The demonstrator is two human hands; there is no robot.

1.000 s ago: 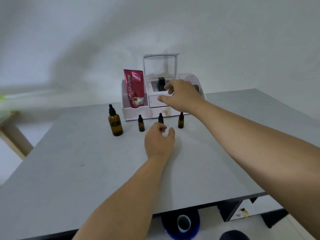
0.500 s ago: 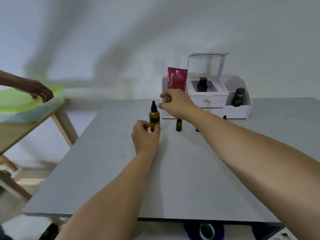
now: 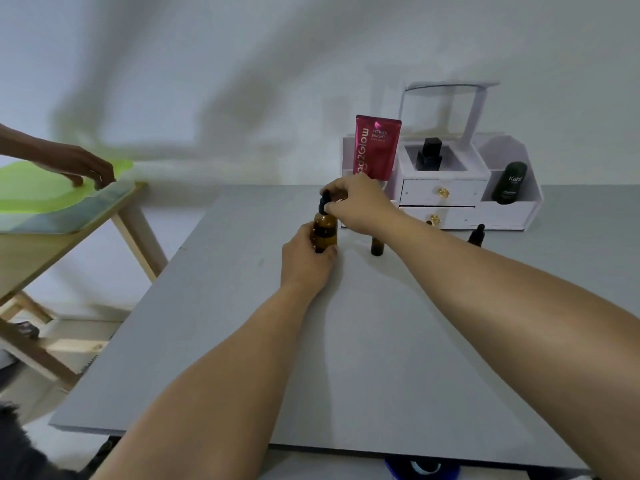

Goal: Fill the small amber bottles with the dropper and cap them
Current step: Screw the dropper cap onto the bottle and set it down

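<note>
The crimson tube (image 3: pixel 376 150) standing in the left compartment of the white organizer (image 3: pixel 512 216) carries white lettering running up its length, of which "ad2Glow" shows, the first letters being hidden. Near its top, smaller white print reads roughly "RETINOL BRIGHT", with a finer line beneath too small to read. The dark bottle (image 3: pixel 512 183) in the right compartment bears the brand "Kahf" in white, above a small illegible line.

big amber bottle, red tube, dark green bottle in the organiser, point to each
big amber bottle (image 3: pixel 326 233): head view, on its bare glass body.
red tube (image 3: pixel 377 147): head view, on the middle of its printed front.
dark green bottle (image 3: pixel 512 183): head view, on its labelled front.
</note>
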